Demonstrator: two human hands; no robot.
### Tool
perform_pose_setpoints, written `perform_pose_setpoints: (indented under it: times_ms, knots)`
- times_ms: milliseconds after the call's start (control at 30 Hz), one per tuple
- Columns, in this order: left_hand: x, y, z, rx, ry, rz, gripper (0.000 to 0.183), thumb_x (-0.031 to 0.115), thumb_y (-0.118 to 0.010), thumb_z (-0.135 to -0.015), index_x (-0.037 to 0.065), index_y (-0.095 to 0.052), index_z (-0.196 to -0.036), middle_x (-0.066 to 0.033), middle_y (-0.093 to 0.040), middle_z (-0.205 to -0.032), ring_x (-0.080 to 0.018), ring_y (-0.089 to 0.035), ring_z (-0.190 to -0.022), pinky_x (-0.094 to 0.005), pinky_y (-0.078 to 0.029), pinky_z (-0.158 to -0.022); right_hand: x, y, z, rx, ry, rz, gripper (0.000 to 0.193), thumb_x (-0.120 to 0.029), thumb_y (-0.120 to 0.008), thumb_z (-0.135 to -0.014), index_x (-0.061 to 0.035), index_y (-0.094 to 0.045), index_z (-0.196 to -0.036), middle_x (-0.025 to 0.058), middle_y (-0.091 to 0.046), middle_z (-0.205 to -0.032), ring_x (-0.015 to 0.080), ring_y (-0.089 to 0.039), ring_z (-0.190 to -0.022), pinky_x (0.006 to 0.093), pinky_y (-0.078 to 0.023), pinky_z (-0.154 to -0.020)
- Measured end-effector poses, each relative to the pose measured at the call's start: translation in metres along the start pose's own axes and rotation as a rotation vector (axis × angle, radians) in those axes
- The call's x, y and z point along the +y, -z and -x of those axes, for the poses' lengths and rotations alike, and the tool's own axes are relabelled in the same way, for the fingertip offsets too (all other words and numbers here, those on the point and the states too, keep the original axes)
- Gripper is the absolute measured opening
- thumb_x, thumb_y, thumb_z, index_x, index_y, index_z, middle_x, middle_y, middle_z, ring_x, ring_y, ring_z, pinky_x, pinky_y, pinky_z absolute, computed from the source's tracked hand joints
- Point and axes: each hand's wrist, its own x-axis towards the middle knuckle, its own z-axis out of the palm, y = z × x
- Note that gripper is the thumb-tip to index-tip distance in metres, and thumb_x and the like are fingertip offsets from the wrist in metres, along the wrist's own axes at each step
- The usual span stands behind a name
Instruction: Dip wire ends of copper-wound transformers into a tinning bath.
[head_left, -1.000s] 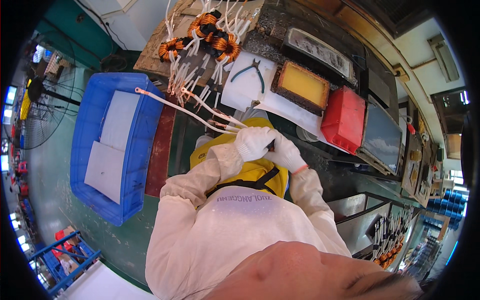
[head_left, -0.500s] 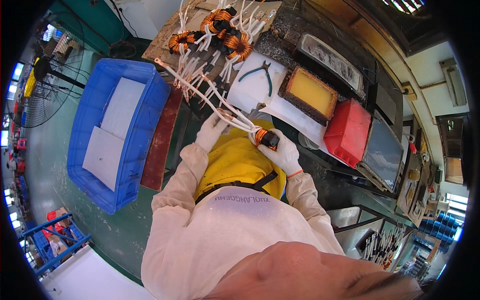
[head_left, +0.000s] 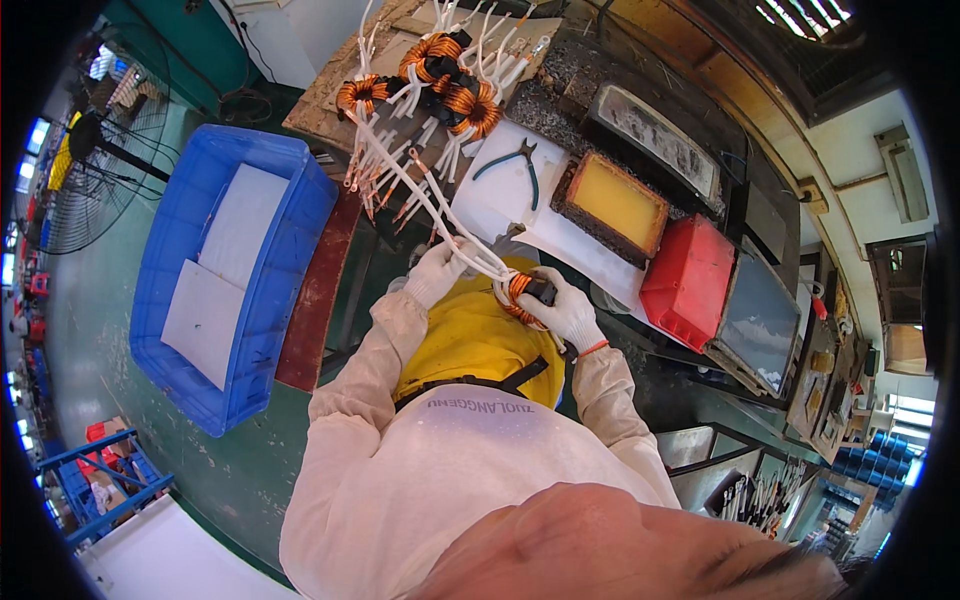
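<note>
Above my lap, a toroidal coil (head_left: pixel 516 298) wound with copper wire rests in my gloved right hand (head_left: pixel 566 312), whose fingers wrap round its black end block. Long white-sleeved lead wires (head_left: pixel 432 205) run from the coil up and away to the left, with bare copper-coloured ends. My gloved left hand (head_left: pixel 437 274) is closed around some of these leads just left of the coil; its fingertips are partly hidden. Beyond them, several similar coils (head_left: pixel 472 108) with white leads lie heaped on the bench.
Green-handled pliers (head_left: pixel 528 165) lie on white paper. To their right are a tray of yellow material (head_left: pixel 615 192), a grey-topped metal tray (head_left: pixel 660 130) and a red bin (head_left: pixel 690 285). A blue crate (head_left: pixel 150 290) with white sheets stands left, near a fan (head_left: pixel 95 130).
My left hand has moved right and slightly up along the leads, closer to the coil. The leads' far ends have swung right. My right hand still holds the coil.
</note>
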Motion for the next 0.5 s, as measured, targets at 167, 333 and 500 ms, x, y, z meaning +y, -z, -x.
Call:
perform_pose_setpoints:
  times_ms: [167,333,500]
  knots:
    - [-0.005,-0.006,0.003,0.047,-0.119,0.033,0.050,0.044,-0.053,-0.098,0.000,-0.059,-0.120,-0.0107,-0.065,-0.108,-0.0179,-0.060,-0.102,-0.0302,-0.047,-0.090,0.008,-0.004,0.000,0.004,0.009,-0.069,0.059,-0.044,-0.067,-0.078,-0.0163,-0.056,-0.129,0.0153,-0.070,-0.105,0.0337,-0.068,-0.094,0.0366,-0.052,-0.084]
    - [-0.064,-0.022,-0.038,0.083,-0.043,0.355,0.053,0.045,-0.055,-0.096,-0.003,-0.058,-0.120,-0.0093,-0.064,-0.106,-0.0163,-0.058,-0.100,-0.0266,-0.046,-0.089,0.015,-0.011,-0.001,0.065,0.039,-0.106,0.057,-0.042,-0.067,-0.079,-0.0167,-0.057,-0.129,0.0150,-0.070,-0.106,0.0318,-0.068,-0.097,0.0351,-0.052,-0.084]
    - [-0.073,-0.028,-0.055,-0.046,0.081,0.744,0.049,0.043,-0.055,-0.095,-0.001,-0.059,-0.116,-0.0074,-0.064,-0.100,-0.0133,-0.058,-0.092,-0.0247,-0.047,-0.084,0.014,-0.014,0.000,0.123,0.002,-0.082,0.056,-0.042,-0.067,-0.079,-0.0165,-0.058,-0.128,0.0143,-0.070,-0.105,0.0293,-0.069,-0.093,0.0343,-0.052,-0.081]
